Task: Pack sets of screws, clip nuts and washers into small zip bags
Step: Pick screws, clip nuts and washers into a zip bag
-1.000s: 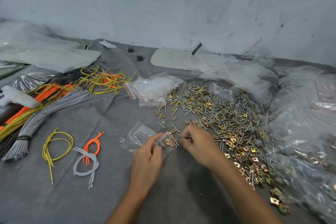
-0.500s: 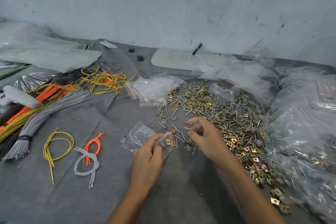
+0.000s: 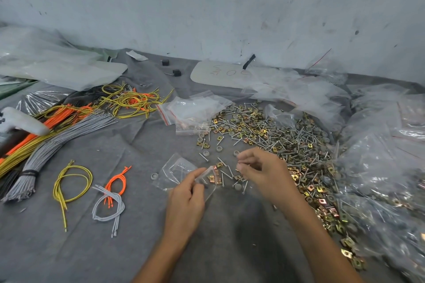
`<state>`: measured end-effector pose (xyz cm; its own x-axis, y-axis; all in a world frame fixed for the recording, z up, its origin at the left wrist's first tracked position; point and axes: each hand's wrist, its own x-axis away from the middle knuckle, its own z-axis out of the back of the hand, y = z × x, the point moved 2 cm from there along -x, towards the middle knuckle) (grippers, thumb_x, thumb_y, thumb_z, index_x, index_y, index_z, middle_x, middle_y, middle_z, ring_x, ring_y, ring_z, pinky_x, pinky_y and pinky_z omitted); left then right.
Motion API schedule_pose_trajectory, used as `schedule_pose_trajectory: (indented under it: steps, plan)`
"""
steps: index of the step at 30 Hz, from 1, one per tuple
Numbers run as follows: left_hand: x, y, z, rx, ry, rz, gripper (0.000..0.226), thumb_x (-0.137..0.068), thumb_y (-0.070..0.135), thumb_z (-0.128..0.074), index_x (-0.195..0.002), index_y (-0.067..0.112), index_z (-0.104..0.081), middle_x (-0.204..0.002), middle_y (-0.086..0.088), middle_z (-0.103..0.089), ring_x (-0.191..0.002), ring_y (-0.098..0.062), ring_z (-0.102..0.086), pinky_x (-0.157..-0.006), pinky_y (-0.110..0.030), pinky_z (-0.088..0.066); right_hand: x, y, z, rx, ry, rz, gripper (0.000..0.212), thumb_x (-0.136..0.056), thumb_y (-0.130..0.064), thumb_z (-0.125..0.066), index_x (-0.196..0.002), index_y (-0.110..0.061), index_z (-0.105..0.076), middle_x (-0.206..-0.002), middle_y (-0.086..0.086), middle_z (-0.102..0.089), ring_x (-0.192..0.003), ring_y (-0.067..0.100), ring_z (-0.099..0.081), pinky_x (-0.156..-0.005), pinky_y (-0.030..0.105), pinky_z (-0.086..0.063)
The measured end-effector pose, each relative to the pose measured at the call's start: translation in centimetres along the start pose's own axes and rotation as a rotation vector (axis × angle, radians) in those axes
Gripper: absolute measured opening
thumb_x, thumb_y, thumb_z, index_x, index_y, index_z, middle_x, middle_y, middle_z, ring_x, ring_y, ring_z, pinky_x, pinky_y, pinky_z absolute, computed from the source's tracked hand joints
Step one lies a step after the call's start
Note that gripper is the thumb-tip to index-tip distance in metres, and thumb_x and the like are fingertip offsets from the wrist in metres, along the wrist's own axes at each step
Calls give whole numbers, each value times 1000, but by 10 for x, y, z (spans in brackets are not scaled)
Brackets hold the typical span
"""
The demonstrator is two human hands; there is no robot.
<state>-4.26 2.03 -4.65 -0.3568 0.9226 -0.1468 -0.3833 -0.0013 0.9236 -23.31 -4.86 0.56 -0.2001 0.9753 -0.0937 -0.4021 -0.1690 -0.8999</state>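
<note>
My left hand pinches the mouth of a small clear zip bag that has brass clip nuts inside. My right hand hovers just right of the bag, its fingers curled and its fingertips pinching what looks like a thin screw, barely visible. Behind and to the right of it spreads a big heap of screws, clip nuts and grey washers. A few loose screws and a washer lie between my hands. Another empty small bag lies flat left of the held one.
A stack of empty zip bags sits behind the heap's left end. Bundles of grey, orange and yellow wires fill the left, with small wire loops nearer. Large crumpled plastic bags crowd the right. A lone washer lies left.
My right hand has drawn back from the bag's mouth and lifted toward the heap's edge, fingertips pinched. My left hand keeps the bag in place.
</note>
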Motion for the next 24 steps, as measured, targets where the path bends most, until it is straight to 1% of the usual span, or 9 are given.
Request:
schedule_pose_trajectory:
  steps: [2, 4, 6, 8, 11, 13, 19, 22, 24]
  plan:
    - [0, 1, 1, -5, -2, -5, 44, -85, 28, -44, -120, 30, -70, -88, 12, -75, -79, -3, -66, -76, -29, -53, 5, 0, -7, -131, -14, -28, 17, -87, -6, -75, -93, -22, -72, -84, -1, -73, -73, 12, -70, -67, 25, -57]
    - [0, 2, 1, -4, -3, -5, 44, -85, 27, -44, -120, 31, -70, -90, 15, -74, -81, 0, -66, -76, -27, -52, 10, 3, -14, -220, -36, -55, 18, -89, -2, -72, -97, -18, -73, -78, -2, -72, -68, 10, -69, -62, 21, -55]
    - [1, 2, 1, 2, -4, 1, 45, -84, 27, -43, -120, 32, -70, -78, 16, -70, -70, 1, -62, -68, -26, -48, 12, 7, -19, -216, -50, -64, 21, -92, -2, -67, -104, -18, -74, -74, -4, -71, -68, 8, -68, -64, 19, -54]
    - [1, 2, 0, 11, -7, 2, 46, -83, 26, -43, -120, 32, -70, -63, 20, -62, -58, 2, -55, -60, -24, -43, 14, 11, -20, -188, -54, -63, 27, -94, -1, -63, -100, -24, -74, -72, -4, -70, -70, 10, -68, -65, 18, -53]
    - [1, 2, 0, 14, -5, 10, 47, -82, 25, -42, -120, 31, -70, -58, 20, -60, -51, -1, -50, -55, -23, -41, 13, 15, -20, -165, -64, -94, 29, -96, -2, -58, -95, -26, -73, -76, -2, -70, -74, 13, -68, -68, 21, -54]
    - [1, 2, 0, 15, -7, 18, 47, -82, 26, -42, -120, 32, -70, -57, 19, -59, -50, -3, -50, -54, -25, -41, 13, 16, -22, -256, -57, -146, 25, -99, -1, -54, -97, -21, -69, -84, -1, -71, -77, 13, -68, -69, 23, -55]
    - [2, 3, 2, 11, -20, 24, 47, -83, 27, -43, -121, 31, -69, -67, 14, -65, -61, -4, -57, -64, -31, -46, 18, 13, -31, -574, -57, -208, 14, -95, 6, -58, -95, -6, -64, -82, 9, -67, -73, 15, -66, -70, 28, -58]
    - [2, 5, 2, -6, -25, 20, 47, -84, 28, -42, -122, 29, -69, -81, 10, -73, -72, -6, -64, -74, -33, -53, 22, 9, -35, -564, -66, -166, 13, -91, 8, -63, -94, -4, -66, -75, 5, -67, -70, 16, -64, -67, 27, -56]
    - [2, 6, 3, -9, -24, 19, 47, -83, 28, -42, -122, 29, -69, -81, 11, -73, -72, -6, -64, -74, -34, -54, 23, 7, -39, -510, -62, -142, 16, -89, 9, -65, -91, -7, -66, -73, 3, -69, -67, 14, -63, -63, 25, -54]
